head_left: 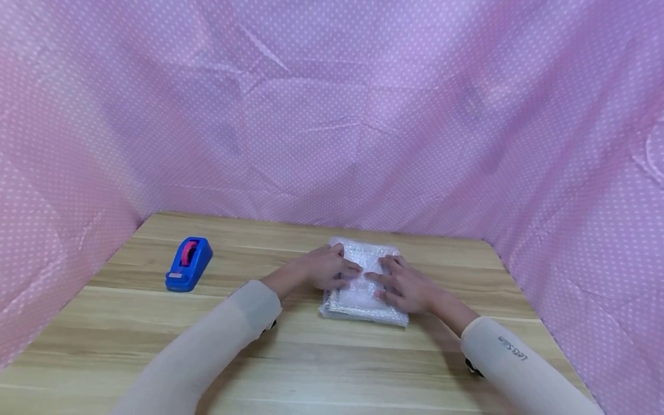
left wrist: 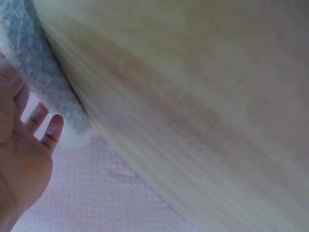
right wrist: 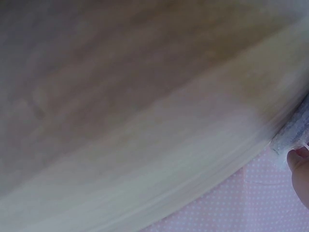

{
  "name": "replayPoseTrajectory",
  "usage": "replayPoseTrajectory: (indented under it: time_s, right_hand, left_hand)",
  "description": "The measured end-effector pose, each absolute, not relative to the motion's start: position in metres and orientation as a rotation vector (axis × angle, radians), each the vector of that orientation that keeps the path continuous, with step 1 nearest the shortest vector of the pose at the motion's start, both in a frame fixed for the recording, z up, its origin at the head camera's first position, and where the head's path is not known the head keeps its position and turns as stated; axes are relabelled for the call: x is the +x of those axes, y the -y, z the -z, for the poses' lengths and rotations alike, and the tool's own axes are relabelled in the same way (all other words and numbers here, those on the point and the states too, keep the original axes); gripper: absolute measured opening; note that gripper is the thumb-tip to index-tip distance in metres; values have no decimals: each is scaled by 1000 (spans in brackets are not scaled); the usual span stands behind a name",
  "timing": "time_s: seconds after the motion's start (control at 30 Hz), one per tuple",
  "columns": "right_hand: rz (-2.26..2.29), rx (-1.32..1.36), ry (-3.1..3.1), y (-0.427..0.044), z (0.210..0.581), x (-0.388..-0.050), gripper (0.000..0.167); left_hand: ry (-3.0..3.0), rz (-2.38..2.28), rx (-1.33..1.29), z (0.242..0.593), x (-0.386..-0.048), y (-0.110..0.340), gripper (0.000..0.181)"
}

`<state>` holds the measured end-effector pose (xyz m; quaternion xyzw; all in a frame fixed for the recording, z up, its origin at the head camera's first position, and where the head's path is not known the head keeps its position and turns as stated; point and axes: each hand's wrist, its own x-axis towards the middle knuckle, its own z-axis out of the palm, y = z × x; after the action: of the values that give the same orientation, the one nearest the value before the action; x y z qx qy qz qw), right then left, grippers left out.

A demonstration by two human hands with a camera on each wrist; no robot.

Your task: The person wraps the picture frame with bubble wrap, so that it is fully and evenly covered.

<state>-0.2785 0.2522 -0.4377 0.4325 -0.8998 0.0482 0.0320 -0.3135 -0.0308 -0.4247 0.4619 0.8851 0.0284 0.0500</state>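
Observation:
A flat rectangular bundle in clear bubble wrap (head_left: 358, 300) lies on the wooden table; what is inside cannot be made out. My left hand (head_left: 327, 268) rests on its left side, fingers reaching over the top. From the right, my right hand (head_left: 410, 286) lays spread fingers on the same wrap. In the left wrist view the left hand (left wrist: 26, 145) is beside the edge of the bubble wrap (left wrist: 41, 67), its fingers loosely extended. The right wrist view catches only part of the right hand (right wrist: 300, 174) by a corner of the bubble wrap (right wrist: 292, 130).
A blue tape dispenser (head_left: 194, 268) with a pink roll stands at the left of the table (head_left: 290, 369). Pink dotted cloth (head_left: 332, 144) hangs behind the table and along both sides.

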Motion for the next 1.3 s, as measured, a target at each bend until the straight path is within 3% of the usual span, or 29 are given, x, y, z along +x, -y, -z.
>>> replayPoseTrajectory:
  time_s: [0.43,0.8,1.3]
  right_hand:
    - [-156,1323,2796,-253,439,-277,51]
    - [-126,1330,2741,-253,442,-280,51]
    - [-106,1305,2800,-253,438,-279,51]
  left_hand:
    - [-2642,-80,1256,422,-309,31,61]
    - [-2608,-238,1414,426,-310,34,32]
    - [-2581,-301,1386,415,-296,41,37]
